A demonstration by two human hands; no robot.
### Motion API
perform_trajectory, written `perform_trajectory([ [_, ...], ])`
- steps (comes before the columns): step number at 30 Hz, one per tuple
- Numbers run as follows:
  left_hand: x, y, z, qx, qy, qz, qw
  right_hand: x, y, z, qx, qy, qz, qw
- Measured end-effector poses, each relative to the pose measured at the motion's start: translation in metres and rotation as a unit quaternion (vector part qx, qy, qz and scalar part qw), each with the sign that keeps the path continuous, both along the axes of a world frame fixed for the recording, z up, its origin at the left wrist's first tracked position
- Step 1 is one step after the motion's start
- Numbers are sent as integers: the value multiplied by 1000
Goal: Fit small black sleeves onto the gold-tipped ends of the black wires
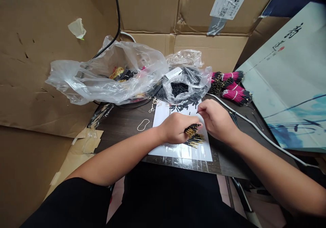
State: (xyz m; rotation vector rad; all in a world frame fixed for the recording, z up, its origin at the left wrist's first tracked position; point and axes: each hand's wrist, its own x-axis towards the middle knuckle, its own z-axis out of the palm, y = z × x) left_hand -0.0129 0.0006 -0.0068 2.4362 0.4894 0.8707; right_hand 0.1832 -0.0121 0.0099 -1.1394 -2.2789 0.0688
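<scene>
In the head view, the left hand (175,128) was clamped around a bundle of thin black-and-gold pins (192,130), over the middle of a white sheet (158,116) near the front edge of the table (119,122). The fist wrapped the bundle from the left, so the ends stood exposed toward the other hand, probably for easy reach. More pins (196,141) fanned out just below the fist; whether they lay on the sheet could not be told.

The right hand (216,119) had thumb and forefinger together, pinched on a dark sliver (198,112) beside the bundle, a grip that seemed suited to so slight a piece. Short black pieces (181,107) lay scattered at the sheet's far edge, within reach of both hands; the pale ground likely made them easier to see. See-through tape (179,160) ran over the sheet's near edge, apparently to hold it down.

Behind the sheet, toward the table's far edge, an open plastic bag (203,85) held many black pieces, its mouth facing the hands, perhaps for quick picking. Banded pink bundles (233,88) lay to its right, the bands seemingly there to keep each group together. A loose rubber band (143,125) lay left of the sheet.
</scene>
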Motion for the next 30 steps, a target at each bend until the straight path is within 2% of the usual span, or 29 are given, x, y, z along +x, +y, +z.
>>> perform_trajectory([
  [4,2,2,-2,-28,13,25,999,1,-24,4,54,36,0,998],
  [10,4,6,-5,-71,16,4,997,-3,-32,-2,91,48,1,995],
  [20,2,11,-8,-51,13,7,999,2,-34,1,-5,184,8,983],
  [25,1,11,-6,-51,30,-3,998,7,-33,1,-40,195,34,979],
  [30,1,12,-7,-36,36,-3,999,4,-35,1,-37,189,12,981],
])
